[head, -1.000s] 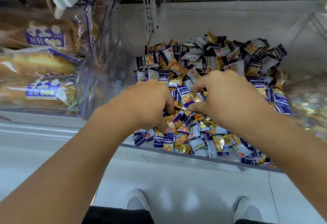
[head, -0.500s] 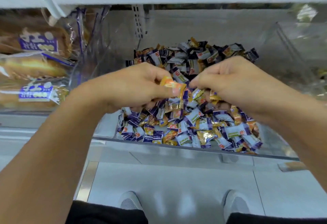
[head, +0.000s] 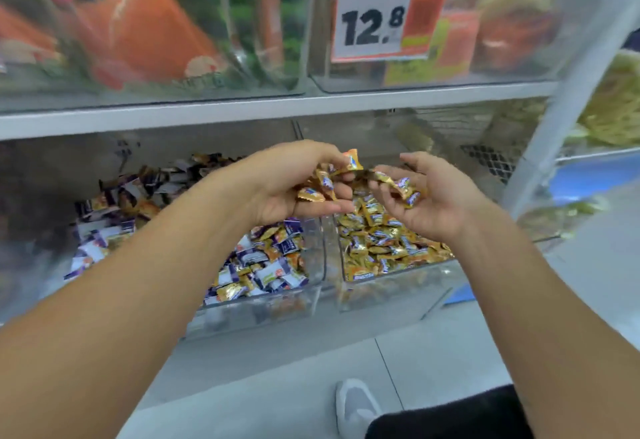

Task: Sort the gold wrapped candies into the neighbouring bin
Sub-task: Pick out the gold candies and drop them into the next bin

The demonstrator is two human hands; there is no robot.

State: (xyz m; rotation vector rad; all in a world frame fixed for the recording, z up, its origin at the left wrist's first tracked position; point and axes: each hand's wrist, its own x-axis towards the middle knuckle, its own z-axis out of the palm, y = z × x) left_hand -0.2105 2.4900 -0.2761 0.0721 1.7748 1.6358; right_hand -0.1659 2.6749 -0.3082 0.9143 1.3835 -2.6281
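Two clear bins stand side by side on the lower shelf. The left bin [head: 313, 295] holds mixed purple, white and gold candies [head: 263, 265]. The right bin [head: 408, 286] holds gold wrapped candies [head: 381, 248]. My left hand [head: 294, 185] is raised over the divide between the bins, palm up, its fingers curled round several gold candies [head: 320, 182]. My right hand [head: 426, 192] hovers above the right bin, palm up, cupping a few gold candies [head: 403, 187] in loosely bent fingers.
A white shelf board [head: 242, 111] runs just above my hands. On it stand clear bins of orange and green packets [head: 145, 30] and an orange price tag reading 12.8 [head: 377, 19]. A white upright post [head: 561, 99] rises at right. My shoe [head: 353, 404] shows on the grey floor.
Both hands lifted out of the mixed bin holding gold candies and moved right, over the neighbouring bin. My view swung right and up, bringing the upper shelf into sight.
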